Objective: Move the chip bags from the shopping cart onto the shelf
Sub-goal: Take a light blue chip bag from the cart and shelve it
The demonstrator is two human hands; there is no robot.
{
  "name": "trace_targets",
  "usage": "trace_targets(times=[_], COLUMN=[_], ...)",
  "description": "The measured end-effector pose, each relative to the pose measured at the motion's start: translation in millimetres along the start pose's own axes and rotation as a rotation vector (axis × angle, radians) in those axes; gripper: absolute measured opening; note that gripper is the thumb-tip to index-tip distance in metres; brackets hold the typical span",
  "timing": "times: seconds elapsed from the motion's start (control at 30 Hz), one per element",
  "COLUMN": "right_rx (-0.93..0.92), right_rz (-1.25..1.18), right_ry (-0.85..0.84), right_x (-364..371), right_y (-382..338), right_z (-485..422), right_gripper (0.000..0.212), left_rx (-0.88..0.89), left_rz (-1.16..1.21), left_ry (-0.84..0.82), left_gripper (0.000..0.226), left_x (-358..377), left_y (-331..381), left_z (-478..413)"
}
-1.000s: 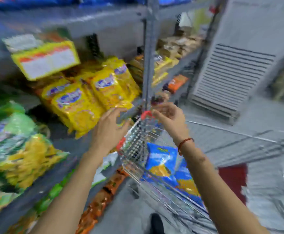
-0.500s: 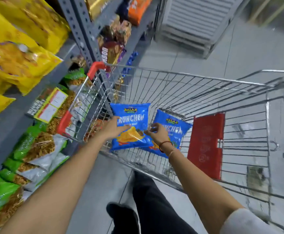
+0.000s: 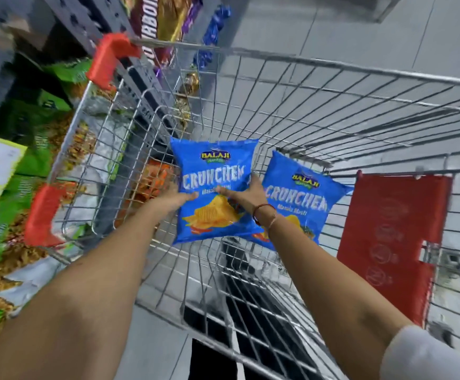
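Two blue Crunchem chip bags lie in the wire shopping cart (image 3: 305, 78). The nearer, left chip bag (image 3: 212, 165) is gripped from both sides: my left hand (image 3: 174, 197) holds its left edge and my right hand (image 3: 246, 196) holds its right edge, thumbs resting on the front. The second chip bag (image 3: 302, 193) lies just to the right, partly under the first bag and my right wrist. The shelf (image 3: 67, 20) stands to the left of the cart.
Green and orange snack packs (image 3: 31, 165) fill the lower shelf levels on the left, close against the cart's side. A red child-seat flap (image 3: 390, 237) hangs at the cart's right end. Grey tiled floor (image 3: 332, 26) lies beyond the cart.
My view swung down from the shelf into the cart. Both hands dropped from the cart's rim, reached in and closed on the left chip bag, which now sits slightly raised.
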State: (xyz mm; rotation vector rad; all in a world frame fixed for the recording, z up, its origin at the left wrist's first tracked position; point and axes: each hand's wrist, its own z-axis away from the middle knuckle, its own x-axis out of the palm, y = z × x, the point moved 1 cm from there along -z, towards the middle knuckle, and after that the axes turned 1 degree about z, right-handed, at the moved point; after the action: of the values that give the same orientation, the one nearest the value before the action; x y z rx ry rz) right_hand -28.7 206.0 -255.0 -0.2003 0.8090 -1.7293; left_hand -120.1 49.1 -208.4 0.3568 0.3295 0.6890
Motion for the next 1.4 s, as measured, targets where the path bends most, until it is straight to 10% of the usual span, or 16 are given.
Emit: trace_targets(times=[0.37, 0.7, 0.9, 1.07, 1.4], right_rx=[0.07, -0.182, -0.405, -0.57, -1.002], right_rz=[-0.176, -0.207, -0.25, -0.278, -0.377], right_ry=[-0.105, -0.071, -0.009, 0.006, -0.088], right_x=[-6, -29, -49, -67, -100], right_y=[3, -45, -95, -139, -262], right_z=[-5, 69, 134, 192, 345], right_gripper=[0.089, 0.06, 0.041, 0.048, 0.034], left_rx=[0.028, 0.13, 0.316, 0.538, 0.958], left_rz=[0.093, 0.071, 0.106, 0.136, 0.174], left_ry=[-0.191, -0.091, -0.023, 0.022, 0.299], left_gripper=[0.03, 0.063, 0.07, 0.033, 0.053], left_x=[-4, -25, -41, -53, -94], left_y=[-5, 16, 43, 70, 116], left_z=[-1, 69, 144, 209, 396])
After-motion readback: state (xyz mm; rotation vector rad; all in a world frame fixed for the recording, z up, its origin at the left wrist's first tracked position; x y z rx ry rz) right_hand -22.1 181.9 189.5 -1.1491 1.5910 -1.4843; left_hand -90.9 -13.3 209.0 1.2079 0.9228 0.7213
